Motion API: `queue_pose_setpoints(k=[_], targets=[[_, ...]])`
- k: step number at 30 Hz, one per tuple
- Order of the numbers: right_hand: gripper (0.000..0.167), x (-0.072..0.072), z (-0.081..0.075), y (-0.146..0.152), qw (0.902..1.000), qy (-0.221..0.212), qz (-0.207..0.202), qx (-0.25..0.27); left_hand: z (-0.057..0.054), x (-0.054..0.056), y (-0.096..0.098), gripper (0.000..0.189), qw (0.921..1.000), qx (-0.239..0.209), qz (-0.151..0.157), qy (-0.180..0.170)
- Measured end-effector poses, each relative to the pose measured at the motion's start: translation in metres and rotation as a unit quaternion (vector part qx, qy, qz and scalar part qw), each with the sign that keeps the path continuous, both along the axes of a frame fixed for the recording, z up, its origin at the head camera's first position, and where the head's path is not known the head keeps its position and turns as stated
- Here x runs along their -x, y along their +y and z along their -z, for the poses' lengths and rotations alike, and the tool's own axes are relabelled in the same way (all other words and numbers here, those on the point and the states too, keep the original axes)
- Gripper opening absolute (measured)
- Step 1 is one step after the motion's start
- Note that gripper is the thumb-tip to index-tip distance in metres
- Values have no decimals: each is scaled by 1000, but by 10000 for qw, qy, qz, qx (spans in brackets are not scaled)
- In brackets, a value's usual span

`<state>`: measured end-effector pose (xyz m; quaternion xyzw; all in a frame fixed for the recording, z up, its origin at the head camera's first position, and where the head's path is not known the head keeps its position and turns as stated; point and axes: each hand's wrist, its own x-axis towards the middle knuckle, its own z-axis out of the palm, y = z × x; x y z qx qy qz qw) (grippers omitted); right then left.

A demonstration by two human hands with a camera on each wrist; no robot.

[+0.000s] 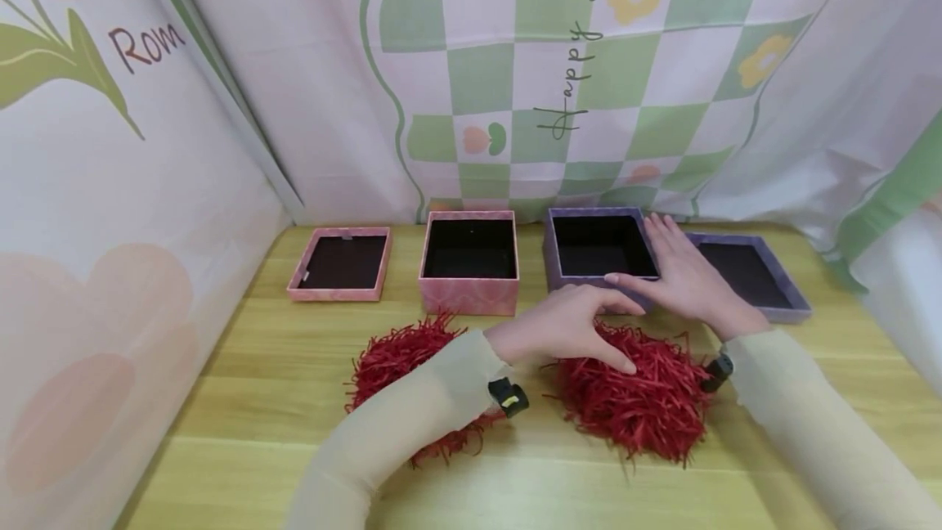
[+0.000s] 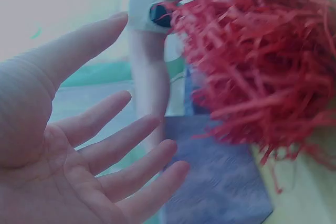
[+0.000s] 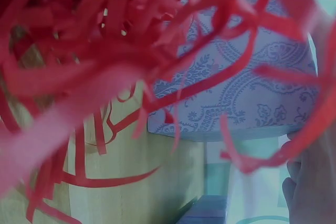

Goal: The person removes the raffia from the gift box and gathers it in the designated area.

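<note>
My left hand (image 1: 574, 321) hovers over the right pile of red shredded paper (image 1: 636, 407), fingers spread and thumb apart. The left wrist view shows its palm bare and nothing gripped. My right hand (image 1: 680, 272) lies along the right side of an open purple box (image 1: 552, 260), fingers extended, with the thumb at the front rim. Black lining shows inside this box, with nothing in it. In the right wrist view, red strips hang across the patterned purple wall (image 3: 231, 103), and only part of the hand shows at the right edge.
A second pile of red shredded paper (image 1: 393, 362) sits partly behind my left forearm. Behind it stands an open pink box (image 1: 471, 297), with a pink lid (image 1: 346, 294) to its left. A purple lid (image 1: 791, 297) lies right of the purple box. Curtains (image 1: 486, 80) close off the back.
</note>
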<state>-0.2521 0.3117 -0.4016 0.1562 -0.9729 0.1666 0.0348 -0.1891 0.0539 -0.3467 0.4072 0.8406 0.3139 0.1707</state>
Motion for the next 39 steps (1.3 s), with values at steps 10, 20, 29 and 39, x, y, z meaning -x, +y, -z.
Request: queue_pose_setpoints(k=[10,20,29,39], targets=[[115,-3,-1,0,9998,-161,137,-15,-27,5,-61,70,9940,-773,-739,219],[117,-1,-2,0,9997,-219,137,41,-14,-2,-156,67,9623,-1820,-2019,50],[117,-1,-2,-1,9996,-262,102,27,15,-6,-253,95,9391,-976,-3007,1348],[117,-3,-6,0,9996,-257,116,-9,38,7,-304,112,8925,1380,-2964,3108]])
